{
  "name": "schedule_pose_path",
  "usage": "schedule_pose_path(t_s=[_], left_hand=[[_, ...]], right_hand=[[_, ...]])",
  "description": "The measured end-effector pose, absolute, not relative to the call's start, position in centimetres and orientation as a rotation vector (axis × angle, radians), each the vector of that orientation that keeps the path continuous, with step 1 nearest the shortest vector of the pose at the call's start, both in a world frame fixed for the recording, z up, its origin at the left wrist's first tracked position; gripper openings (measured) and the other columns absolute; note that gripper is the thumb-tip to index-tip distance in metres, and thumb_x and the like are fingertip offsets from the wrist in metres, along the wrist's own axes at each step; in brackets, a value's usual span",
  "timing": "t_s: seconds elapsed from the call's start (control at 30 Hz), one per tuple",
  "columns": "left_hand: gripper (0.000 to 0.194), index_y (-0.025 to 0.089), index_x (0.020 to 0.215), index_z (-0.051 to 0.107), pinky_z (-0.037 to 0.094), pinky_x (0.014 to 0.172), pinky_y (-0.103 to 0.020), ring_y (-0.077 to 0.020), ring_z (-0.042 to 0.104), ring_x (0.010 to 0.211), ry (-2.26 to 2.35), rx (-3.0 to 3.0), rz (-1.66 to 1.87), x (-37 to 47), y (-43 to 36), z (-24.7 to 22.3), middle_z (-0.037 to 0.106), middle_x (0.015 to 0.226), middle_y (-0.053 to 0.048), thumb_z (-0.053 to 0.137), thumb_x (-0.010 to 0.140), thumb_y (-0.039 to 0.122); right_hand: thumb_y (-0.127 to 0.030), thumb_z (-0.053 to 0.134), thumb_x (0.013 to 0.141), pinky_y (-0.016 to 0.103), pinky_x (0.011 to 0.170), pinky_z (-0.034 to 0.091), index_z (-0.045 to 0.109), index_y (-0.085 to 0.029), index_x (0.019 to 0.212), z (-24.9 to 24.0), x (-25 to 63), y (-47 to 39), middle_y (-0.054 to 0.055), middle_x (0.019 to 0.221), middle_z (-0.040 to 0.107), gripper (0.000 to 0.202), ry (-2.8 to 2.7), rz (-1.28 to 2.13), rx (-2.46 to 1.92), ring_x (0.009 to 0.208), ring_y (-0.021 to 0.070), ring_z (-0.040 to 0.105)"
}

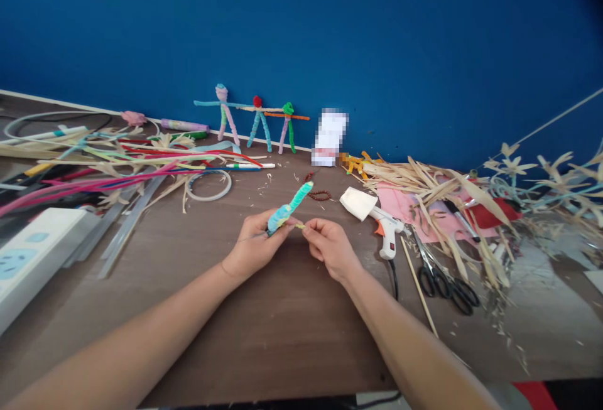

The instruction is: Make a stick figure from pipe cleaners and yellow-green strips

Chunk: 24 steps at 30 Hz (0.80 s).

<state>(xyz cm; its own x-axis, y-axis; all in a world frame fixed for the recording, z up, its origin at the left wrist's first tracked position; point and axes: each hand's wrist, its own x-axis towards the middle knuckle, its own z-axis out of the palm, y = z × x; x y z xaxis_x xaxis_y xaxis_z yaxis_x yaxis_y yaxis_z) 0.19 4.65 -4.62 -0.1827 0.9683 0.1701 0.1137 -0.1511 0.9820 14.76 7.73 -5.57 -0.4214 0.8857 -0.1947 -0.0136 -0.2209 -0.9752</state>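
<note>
My left hand (254, 243) grips the lower end of a stick wrapped in teal and light-green pipe cleaner (292, 204), which points up and to the right above the brown table (282, 328). My right hand (330, 247) pinches the loose yellowish end of the pipe cleaner right beside the left fingers. Both hands hover near the table's middle.
Three pipe-cleaner figures (257, 118) lean on the blue wall. A white glue gun (384, 225), black scissors (445, 278) and a thin stick lie right of my hands, beside dried leaf strips (447, 190). Coloured pipe cleaners (94, 171), a tape ring (208, 185) and a white power strip (32, 253) lie left.
</note>
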Motion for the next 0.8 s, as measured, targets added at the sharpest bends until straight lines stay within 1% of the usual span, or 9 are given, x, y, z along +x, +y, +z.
schedule_pose_path(t_s=[0.03, 0.1, 0.17, 0.2, 0.27, 0.37, 0.43, 0.57, 0.8], left_hand=[[0.006, 0.019, 0.065, 0.068, 0.042, 0.074, -0.024, -0.0165, 0.059, 0.071, 1.348, 1.313, 1.432, 0.2, 4.7, -4.7, 0.067, 0.073, -0.003, 0.063, 0.061, 0.018], [0.004, 0.018, 0.063, 0.066, 0.043, 0.068, -0.024, -0.0151, 0.058, 0.065, 1.352, 1.265, 1.426, 0.3, 4.9, -4.9, 0.065, 0.067, -0.002, 0.064, 0.060, 0.018], [0.005, 0.017, 0.064, 0.064, 0.043, 0.059, -0.023, -0.0122, 0.054, 0.054, 1.332, 1.133, 1.426, 0.3, 5.2, -5.3, 0.061, 0.055, 0.000, 0.064, 0.060, 0.019], [0.007, 0.016, 0.065, 0.062, 0.042, 0.054, -0.022, -0.0108, 0.052, 0.050, 1.302, 1.046, 1.431, 0.2, 5.4, -5.5, 0.058, 0.051, 0.001, 0.065, 0.059, 0.019], [0.012, 0.015, 0.067, 0.059, 0.041, 0.050, -0.021, -0.0088, 0.050, 0.045, 1.212, 0.874, 1.441, 0.2, 5.7, -5.8, 0.056, 0.048, 0.003, 0.066, 0.059, 0.019], [0.018, 0.013, 0.067, 0.056, 0.041, 0.047, -0.021, -0.0071, 0.049, 0.044, 1.109, 0.697, 1.398, 0.1, 6.0, -5.8, 0.059, 0.054, 0.002, 0.068, 0.055, 0.018], [0.019, 0.012, 0.067, 0.056, 0.042, 0.046, -0.020, -0.0065, 0.049, 0.044, 1.085, 0.637, 1.344, 0.1, 5.9, -5.6, 0.060, 0.057, 0.001, 0.068, 0.054, 0.017], [0.017, 0.013, 0.066, 0.056, 0.042, 0.045, -0.018, -0.0058, 0.048, 0.045, 1.063, 0.600, 1.267, 0.2, 5.8, -5.4, 0.059, 0.055, 0.001, 0.068, 0.055, 0.017], [0.017, 0.013, 0.067, 0.056, 0.043, 0.044, -0.017, -0.0052, 0.048, 0.045, 1.030, 0.547, 1.250, -0.1, 5.9, -5.5, 0.057, 0.054, 0.002, 0.068, 0.055, 0.016]], right_hand=[[-0.035, 0.057, 0.067, 0.017, 0.031, 0.011, 0.046, -0.016, 0.061, -5.5, 14.8, 7.8, -0.009, 0.044, 0.035, 0.023, -1.320, 1.800, -1.053, 0.030, 0.0012, 0.022], [-0.035, 0.058, 0.067, 0.017, 0.031, 0.012, 0.047, -0.015, 0.062, -5.5, 15.0, 8.0, -0.007, 0.050, 0.041, 0.022, -1.298, 1.876, -1.026, 0.030, 0.0003, 0.023], [-0.033, 0.057, 0.067, 0.017, 0.031, 0.015, 0.051, -0.015, 0.068, -5.6, 15.1, 8.1, -0.005, 0.056, 0.045, 0.019, -1.365, 1.801, -1.067, 0.031, 0.0003, 0.025], [-0.031, 0.057, 0.067, 0.017, 0.032, 0.017, 0.053, -0.015, 0.072, -5.8, 15.2, 8.1, -0.005, 0.056, 0.046, 0.017, -1.439, 1.704, -1.098, 0.032, 0.0009, 0.027], [-0.026, 0.055, 0.069, 0.017, 0.035, 0.023, 0.056, -0.016, 0.080, -6.0, 15.2, 8.1, -0.004, 0.059, 0.047, 0.014, -1.630, 1.410, -1.132, 0.036, 0.0025, 0.031], [-0.020, 0.049, 0.074, 0.020, 0.044, 0.034, 0.057, -0.018, 0.085, -6.0, 15.4, 7.8, 0.000, 0.070, 0.050, 0.014, -1.854, 0.936, -1.072, 0.046, 0.0059, 0.040], [-0.018, 0.046, 0.076, 0.022, 0.052, 0.039, 0.057, -0.019, 0.087, -5.7, 15.5, 7.7, 0.002, 0.078, 0.052, 0.015, -1.938, 0.740, -1.019, 0.055, 0.0085, 0.045], [-0.017, 0.043, 0.079, 0.023, 0.061, 0.042, 0.057, -0.020, 0.091, -4.8, 15.9, 7.5, 0.005, 0.086, 0.052, 0.019, -2.131, 0.527, -0.972, 0.068, 0.0116, 0.050], [-0.019, 0.042, 0.082, 0.021, 0.065, 0.041, 0.057, -0.020, 0.092, -4.6, 16.0, 7.5, 0.004, 0.084, 0.052, 0.018, -2.324, 0.250, -0.946, 0.070, 0.0110, 0.052]])
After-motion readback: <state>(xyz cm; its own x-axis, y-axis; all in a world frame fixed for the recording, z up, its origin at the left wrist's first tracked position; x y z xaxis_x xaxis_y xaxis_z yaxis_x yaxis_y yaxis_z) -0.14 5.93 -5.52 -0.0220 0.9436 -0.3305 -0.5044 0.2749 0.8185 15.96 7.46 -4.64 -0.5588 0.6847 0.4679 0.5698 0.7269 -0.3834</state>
